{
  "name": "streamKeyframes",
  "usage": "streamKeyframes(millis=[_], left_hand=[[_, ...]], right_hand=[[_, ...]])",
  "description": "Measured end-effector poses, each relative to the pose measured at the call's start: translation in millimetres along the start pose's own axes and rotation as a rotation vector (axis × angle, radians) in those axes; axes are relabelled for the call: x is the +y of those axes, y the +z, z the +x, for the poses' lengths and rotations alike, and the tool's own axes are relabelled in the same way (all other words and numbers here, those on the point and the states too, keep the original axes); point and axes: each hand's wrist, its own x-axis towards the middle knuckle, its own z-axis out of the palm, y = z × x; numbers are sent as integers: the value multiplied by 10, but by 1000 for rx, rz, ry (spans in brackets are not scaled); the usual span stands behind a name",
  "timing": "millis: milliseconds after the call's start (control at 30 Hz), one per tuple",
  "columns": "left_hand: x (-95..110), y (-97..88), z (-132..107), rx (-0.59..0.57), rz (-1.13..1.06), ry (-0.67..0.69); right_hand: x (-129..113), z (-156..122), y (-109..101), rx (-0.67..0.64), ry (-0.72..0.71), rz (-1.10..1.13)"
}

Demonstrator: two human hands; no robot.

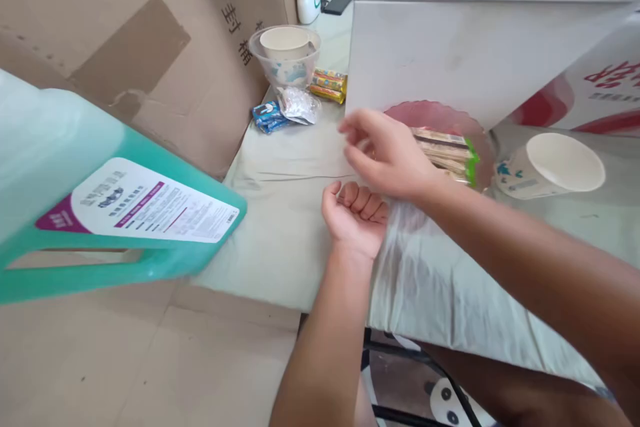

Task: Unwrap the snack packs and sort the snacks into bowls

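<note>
My left hand (pixel 356 212) rests palm up on the pale tablecloth (pixel 280 240), fingers curled into a loose fist, gripping the edge of a clear plastic bag (pixel 415 260) that lies over the table's front. My right hand (pixel 385 153) hovers just above it, slightly blurred, fingers bent and pinched together; I cannot make out anything between them. Right behind that hand stands a pink glass plate (pixel 440 113) holding several wrapped snack sticks (pixel 445 150).
A teal detergent jug (pixel 100 213) lies close at the left on cardboard. A large cardboard box (pixel 150 33) stands behind it. Farther back are a clear bowl with a paper cup (pixel 285 47), small wrapped sweets (pixel 270 115), and a white box (pixel 450 53). Another paper cup (pixel 550 163) lies at the right.
</note>
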Motion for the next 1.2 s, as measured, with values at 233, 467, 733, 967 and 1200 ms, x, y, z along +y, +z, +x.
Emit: streamKeyframes(millis=[233, 467, 733, 967, 1200], left_hand=[[72, 28, 111, 13, -95, -58], [95, 39, 138, 85, -74, -95], [29, 26, 117, 78, 85, -37], [-251, 46, 61, 47, 188, -112], [-856, 68, -42, -77, 542, -213]], right_hand=[[554, 1311, 939, -352, 248, -422], [593, 1374, 1089, -373, 263, -383], [295, 1157, 754, -202, 174, -325], [-292, -510, -257, 200, -31, -129], [88, -2481, -556, 590, 107, -290]])
